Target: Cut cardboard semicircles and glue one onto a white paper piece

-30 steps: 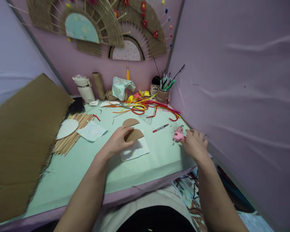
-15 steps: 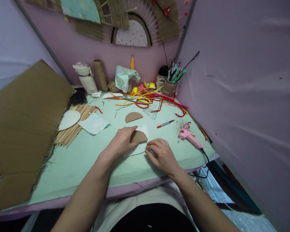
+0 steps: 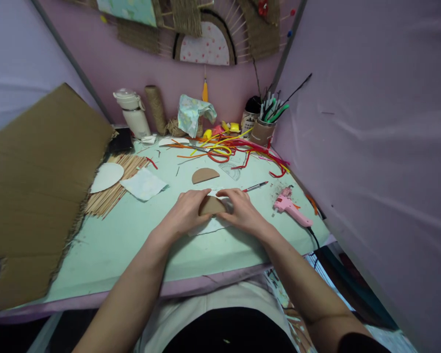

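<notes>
A brown cardboard half-circle (image 3: 211, 205) lies on a white sheet of paper (image 3: 209, 226) in the middle of the mint-green table (image 3: 132, 245). My left hand (image 3: 185, 214) presses on its left side, fingers curled over the edge. Over the right side my right hand (image 3: 242, 211) rests, fingers bent and pressing the cardboard and paper together. A second brown half-circle (image 3: 205, 175) sits just beyond. The pink glue gun (image 3: 290, 208) lies alone to the right.
A large cardboard sheet (image 3: 33, 181) leans at the left, beside a bundle of sticks (image 3: 112, 189), a white paper shape (image 3: 106, 177) and a pale sheet (image 3: 143, 184). Coloured pipe cleaners (image 3: 228, 149), a red pen (image 3: 255, 187), a pen cup (image 3: 262, 131) and a white bottle (image 3: 134, 115) fill the back.
My right hand left the pink glue gun on the table, came left and now presses the cardboard half-circle with my left hand. The view tilted down slightly.
</notes>
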### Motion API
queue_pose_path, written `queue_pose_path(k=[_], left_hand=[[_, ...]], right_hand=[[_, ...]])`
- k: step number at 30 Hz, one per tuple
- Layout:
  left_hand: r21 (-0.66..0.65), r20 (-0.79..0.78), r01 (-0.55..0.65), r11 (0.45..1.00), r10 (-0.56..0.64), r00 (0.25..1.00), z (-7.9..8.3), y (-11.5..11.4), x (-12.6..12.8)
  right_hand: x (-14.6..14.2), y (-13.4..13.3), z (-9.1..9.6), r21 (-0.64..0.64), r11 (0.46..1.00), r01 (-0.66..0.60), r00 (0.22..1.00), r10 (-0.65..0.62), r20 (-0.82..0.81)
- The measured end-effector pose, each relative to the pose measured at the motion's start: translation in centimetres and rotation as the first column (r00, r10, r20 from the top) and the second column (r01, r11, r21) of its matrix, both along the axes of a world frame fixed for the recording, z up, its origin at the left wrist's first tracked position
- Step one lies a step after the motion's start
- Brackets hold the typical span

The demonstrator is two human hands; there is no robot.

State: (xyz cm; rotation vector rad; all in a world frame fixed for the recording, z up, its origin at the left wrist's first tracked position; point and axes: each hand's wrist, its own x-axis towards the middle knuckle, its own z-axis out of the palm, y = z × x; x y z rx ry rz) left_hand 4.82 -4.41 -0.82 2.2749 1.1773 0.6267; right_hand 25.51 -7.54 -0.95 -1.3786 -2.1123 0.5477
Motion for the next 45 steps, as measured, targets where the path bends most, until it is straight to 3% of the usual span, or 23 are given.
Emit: queue_pose_path(k=[7,11,16,45], left_hand=[[0.063,-0.062,0.012,0.998,-0.008,0.998,0.7,-0.1,-0.6],[0.161,-0.082,-0.094,0.982,0.108,0.991,1.0,-0.5,-2.8],[0.119,-0.134,-0.172,0.978,0.187,0.973,0.4,-1.3,-4.6],[0.105,-0.184,-0.201,0.974,0.217,0.959,-0.4,-2.1,-3.1]], right_hand=[[-0.1,0.7,-0.4,0.011,1.0,-0.006,1.0,0.006,0.011],[0.2,0.9,-0.9,0.004,0.999,0.033,0.999,-0.033,0.001],[0.3,1.0,-1.3,-0.008,1.0,0.005,1.0,-0.005,-0.008],[-0.2,0.8,-1.7,-0.026,1.0,0.008,0.999,-0.009,-0.036]])
